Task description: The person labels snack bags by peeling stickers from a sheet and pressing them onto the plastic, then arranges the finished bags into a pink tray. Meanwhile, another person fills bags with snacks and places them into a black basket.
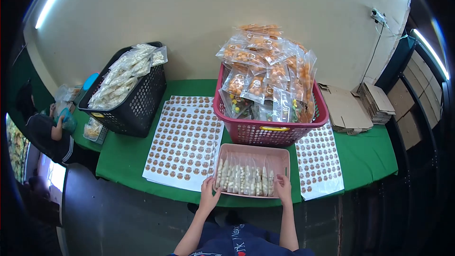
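A pink tray (280,157) sits at the front edge of the green table. Inside it, a row of clear bags with whitish contents (244,180) stands side by side. My left hand (208,194) is at the tray's front left corner, fingers apart, touching the rim and the nearest bag. At the right end of the row, my right hand (283,189) reaches over the tray's right side, with its fingers loosely spread beside the last bag. Neither hand is closed round anything.
Sticker sheets (182,137) lie left of the tray, others (320,161) right. Behind are a maroon basket (265,132) of orange-filled bags and a black basket (149,97) of white-filled bags. Flattened cardboard (343,109) lies right. Another person (47,135) is at the far left.
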Motion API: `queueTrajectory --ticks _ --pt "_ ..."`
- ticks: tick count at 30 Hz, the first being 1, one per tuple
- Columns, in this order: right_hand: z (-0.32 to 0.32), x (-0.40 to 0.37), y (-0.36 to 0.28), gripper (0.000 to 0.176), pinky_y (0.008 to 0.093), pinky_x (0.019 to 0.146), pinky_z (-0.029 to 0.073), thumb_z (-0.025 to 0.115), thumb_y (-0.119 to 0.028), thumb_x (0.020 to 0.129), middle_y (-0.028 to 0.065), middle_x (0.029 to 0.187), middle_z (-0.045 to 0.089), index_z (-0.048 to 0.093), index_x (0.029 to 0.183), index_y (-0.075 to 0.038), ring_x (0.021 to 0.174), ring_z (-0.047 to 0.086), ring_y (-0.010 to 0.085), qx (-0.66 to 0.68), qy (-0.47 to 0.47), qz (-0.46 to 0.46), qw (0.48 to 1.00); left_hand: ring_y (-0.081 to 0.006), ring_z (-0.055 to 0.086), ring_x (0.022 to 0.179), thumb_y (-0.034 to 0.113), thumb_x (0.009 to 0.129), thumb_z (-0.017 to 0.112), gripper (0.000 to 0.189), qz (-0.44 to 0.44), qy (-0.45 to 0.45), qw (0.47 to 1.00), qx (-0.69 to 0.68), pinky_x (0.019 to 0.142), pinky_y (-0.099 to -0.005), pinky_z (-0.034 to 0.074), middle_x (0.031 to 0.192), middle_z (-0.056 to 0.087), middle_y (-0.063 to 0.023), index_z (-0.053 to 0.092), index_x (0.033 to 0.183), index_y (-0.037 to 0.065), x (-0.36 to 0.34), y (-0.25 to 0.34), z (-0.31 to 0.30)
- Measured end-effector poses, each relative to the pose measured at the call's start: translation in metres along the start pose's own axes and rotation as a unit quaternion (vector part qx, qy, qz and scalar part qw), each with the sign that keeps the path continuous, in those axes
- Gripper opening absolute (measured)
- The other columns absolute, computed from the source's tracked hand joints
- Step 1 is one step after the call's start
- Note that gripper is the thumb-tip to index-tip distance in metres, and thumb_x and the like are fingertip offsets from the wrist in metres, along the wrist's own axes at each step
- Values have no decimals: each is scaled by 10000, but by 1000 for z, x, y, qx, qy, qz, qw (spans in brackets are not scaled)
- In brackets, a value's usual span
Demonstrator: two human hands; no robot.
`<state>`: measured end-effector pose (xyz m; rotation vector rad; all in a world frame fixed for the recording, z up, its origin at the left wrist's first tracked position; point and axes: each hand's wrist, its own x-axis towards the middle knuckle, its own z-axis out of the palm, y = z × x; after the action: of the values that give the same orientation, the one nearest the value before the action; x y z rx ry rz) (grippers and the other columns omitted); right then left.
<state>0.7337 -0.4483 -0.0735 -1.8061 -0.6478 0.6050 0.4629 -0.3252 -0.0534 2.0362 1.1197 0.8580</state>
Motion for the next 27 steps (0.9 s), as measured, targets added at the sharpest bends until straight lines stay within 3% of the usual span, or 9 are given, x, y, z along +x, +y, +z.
queueTrajectory --ticks 5,8,9,16,27 --pt "32 -6 -51 260 252 715 456 587 -115 805 86 899 584 540 1011 37 810 568 150 168 -79 -26 982 -301 443 1052 95 750 592 408 -37 9 998 -47 889 -360 368 1125 434 -160 456 1126 12 2 -15 -25" --pt "56 -11 -71 241 252 724 449 581 -118 815 74 880 598 548 1001 32 789 569 140 213 -168 5 963 -252 484 1024 98 764 585 388 -76 39 994 -65 837 -352 406 1105 467 -124 468 1129 39 4 -16 -51" --pt "64 -14 -83 199 215 690 445 540 -137 844 66 865 610 558 982 6 785 574 119 189 -178 3 966 -236 493 1020 100 763 588 388 -92 53 992 -74 819 -353 415 1110 473 -108 472 1130 52 4 -15 -61" --pt "128 -5 -104 172 216 667 448 512 -130 854 60 859 611 560 961 -4 732 573 100 207 -219 44 953 -190 533 982 57 787 553 308 -127 136 977 -99 792 -303 434 1058 534 -83 508 1091 40 10 -14 -130" --pt "261 23 -144 144 202 594 441 499 -96 850 58 821 605 563 948 -11 686 558 95 239 -216 76 944 -184 565 933 73 806 540 227 -133 185 968 -108 785 -299 449 1021 572 -87 550 1026 19 46 -102 -217"
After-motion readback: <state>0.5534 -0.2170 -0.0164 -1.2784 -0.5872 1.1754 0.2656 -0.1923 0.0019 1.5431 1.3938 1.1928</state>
